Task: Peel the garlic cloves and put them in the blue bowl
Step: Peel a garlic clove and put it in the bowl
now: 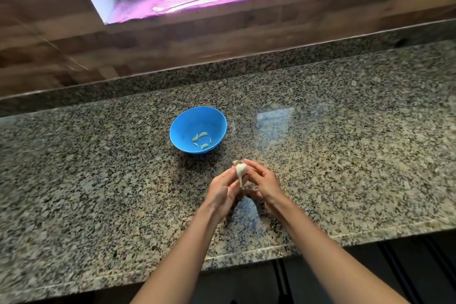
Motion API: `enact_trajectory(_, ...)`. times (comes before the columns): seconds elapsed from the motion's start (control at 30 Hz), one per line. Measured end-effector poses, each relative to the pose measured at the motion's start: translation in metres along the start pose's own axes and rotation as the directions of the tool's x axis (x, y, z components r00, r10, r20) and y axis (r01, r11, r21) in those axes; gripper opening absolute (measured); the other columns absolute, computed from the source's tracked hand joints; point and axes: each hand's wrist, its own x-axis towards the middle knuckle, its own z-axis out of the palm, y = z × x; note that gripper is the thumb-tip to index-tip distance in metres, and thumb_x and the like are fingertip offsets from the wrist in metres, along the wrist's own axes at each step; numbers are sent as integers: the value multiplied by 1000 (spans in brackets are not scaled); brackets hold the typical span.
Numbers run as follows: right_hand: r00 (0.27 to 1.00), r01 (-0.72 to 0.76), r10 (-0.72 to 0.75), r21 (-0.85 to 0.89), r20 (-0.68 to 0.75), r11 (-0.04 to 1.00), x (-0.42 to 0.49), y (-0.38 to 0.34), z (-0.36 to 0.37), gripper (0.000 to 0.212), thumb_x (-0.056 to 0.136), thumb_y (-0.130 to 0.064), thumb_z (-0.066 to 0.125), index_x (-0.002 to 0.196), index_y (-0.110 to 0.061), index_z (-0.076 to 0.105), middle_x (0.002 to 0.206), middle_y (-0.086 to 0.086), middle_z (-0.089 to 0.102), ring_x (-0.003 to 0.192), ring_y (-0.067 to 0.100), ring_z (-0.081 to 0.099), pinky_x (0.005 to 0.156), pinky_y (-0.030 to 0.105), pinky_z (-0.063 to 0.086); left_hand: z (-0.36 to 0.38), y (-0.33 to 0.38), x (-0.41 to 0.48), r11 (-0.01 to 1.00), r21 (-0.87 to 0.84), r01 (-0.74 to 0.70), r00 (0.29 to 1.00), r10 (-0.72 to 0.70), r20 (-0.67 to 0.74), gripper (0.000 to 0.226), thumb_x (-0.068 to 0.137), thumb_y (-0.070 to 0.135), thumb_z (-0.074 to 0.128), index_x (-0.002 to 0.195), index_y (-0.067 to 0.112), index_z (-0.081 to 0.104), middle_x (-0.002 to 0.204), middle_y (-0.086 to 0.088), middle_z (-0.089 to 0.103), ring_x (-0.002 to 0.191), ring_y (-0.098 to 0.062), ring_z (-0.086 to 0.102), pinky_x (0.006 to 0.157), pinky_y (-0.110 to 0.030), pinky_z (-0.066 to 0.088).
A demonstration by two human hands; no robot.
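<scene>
Above the speckled granite counter (98,180), just on the near side of the blue bowl (187,121), both hands meet around a garlic bulb (240,170) with its papery stem end hanging downward. The left hand (222,190) has its fingers curled up against the bulb's left side, and the right hand (262,180) pinches it from the right with fingertips at the top; neither hand is spread, both are closed onto the bulb, though exactly which fingers bear on which clove is too small to tell. A few peeled cloves (202,140) already lie in the bottom of the bowl, so the work looks partly done, with a clove being worked loose now. The risks, as I judge them, come from the dry skin: it can tear into flakes and cling to the clove, so scraps end up in the bowl with it. A clove pried too hard may pop free and skid across the polished stone, perhaps off the front edge (246,252). Squeezing hard to hold the bulb could also bruise the cloves left inside it.
</scene>
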Motion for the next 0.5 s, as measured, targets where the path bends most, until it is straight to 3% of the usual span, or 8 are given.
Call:
enact_trajectory(0.13,998,-56,57,79,-16,995,-1,1,0,30,90,-12,56,119,-16,58,126,5,56,103,24,60,61,26,56,-1,-8,-5,996,34,-78,995,80,-67,16,89,2,55,101,-3,64,93,-15,71,79,-19,69,74,-26,58)
enact_trajectory(0.23,996,-92,94,92,-12,992,-3,3,-2,29,92,-20,53,120,-15,58,118,8,61,98,23,63,72,32,57,-5,-8,-9,931,314,-186,961,240,-140,22,81,5,67,103,4,67,92,-10,71,78,-17,67,66,-24,55)
enact_trajectory(0.33,994,-108,106,109,25,988,-5,4,-2,26,91,-15,53,116,-11,60,101,5,69,88,20,67,73,33,57,-7,-11,-14,781,550,-295,921,385,-53,28,76,5,72,103,5,67,95,-7,70,82,-9,67,71,-21,54)
enact_trajectory(0.5,991,-133,131,137,17,982,-5,6,-2,22,91,-16,52,110,-7,61,88,7,71,73,19,66,68,29,55,-7,-9,-19,694,631,-347,904,427,27,26,73,-4,72,96,8,67,90,0,70,77,-4,67,69,-19,54)
